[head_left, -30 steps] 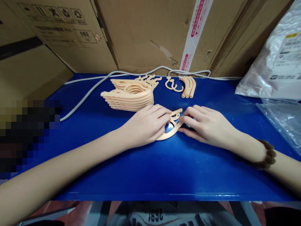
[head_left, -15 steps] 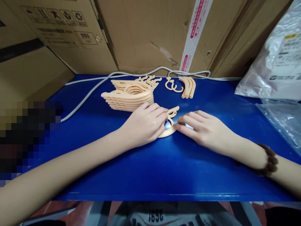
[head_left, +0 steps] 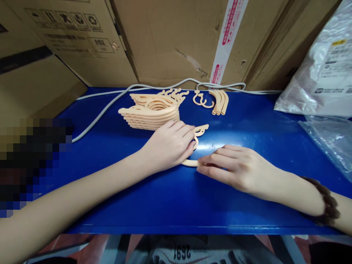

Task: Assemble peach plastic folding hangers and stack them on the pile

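A beige plastic folding hanger (head_left: 202, 129) lies on the blue table, partly covered by my left hand (head_left: 172, 145). My left hand is closed on its middle, fingers curled over it. My right hand (head_left: 231, 165) pinches the end of a curved hanger arm (head_left: 190, 163) that comes out from under my left hand towards me. Where this arm joins the hanger is hidden. Just behind my left hand stands a stack of similar beige hangers (head_left: 154, 113), with their hooks towards the back right.
Behind my hands lie loose hooks (head_left: 202, 101) and several curved hanger arms (head_left: 220, 102). A pale cable (head_left: 132, 87) runs along the back of the blue table (head_left: 176, 205), before cardboard boxes (head_left: 176, 40). Plastic packaging (head_left: 316, 80) sits at the right.
My right hand has moved towards me and slightly left, swinging the curved arm nearer the table's front and away from the hanger's ring. My left hand has stayed nearly still.
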Action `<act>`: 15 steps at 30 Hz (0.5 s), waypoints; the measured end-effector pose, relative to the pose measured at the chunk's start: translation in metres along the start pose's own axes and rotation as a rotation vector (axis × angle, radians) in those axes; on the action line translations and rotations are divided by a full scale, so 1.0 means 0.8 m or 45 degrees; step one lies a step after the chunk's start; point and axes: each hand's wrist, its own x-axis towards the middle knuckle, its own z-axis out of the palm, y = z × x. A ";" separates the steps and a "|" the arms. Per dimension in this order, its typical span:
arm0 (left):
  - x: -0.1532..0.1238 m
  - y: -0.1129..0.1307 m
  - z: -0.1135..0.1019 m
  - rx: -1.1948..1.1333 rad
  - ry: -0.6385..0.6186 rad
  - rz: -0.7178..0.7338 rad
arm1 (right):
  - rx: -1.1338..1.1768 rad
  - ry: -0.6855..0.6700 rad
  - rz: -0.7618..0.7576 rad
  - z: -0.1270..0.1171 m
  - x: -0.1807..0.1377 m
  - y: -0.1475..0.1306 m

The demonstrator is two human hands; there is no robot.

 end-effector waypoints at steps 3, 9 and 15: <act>0.000 0.000 0.002 0.021 0.009 0.010 | 0.009 -0.019 0.021 0.002 -0.002 0.006; 0.000 0.000 0.006 0.084 0.042 0.044 | 0.285 -0.061 0.218 -0.003 -0.003 0.036; 0.001 0.000 0.009 0.136 0.066 0.068 | 0.242 -0.052 0.533 -0.013 0.015 0.091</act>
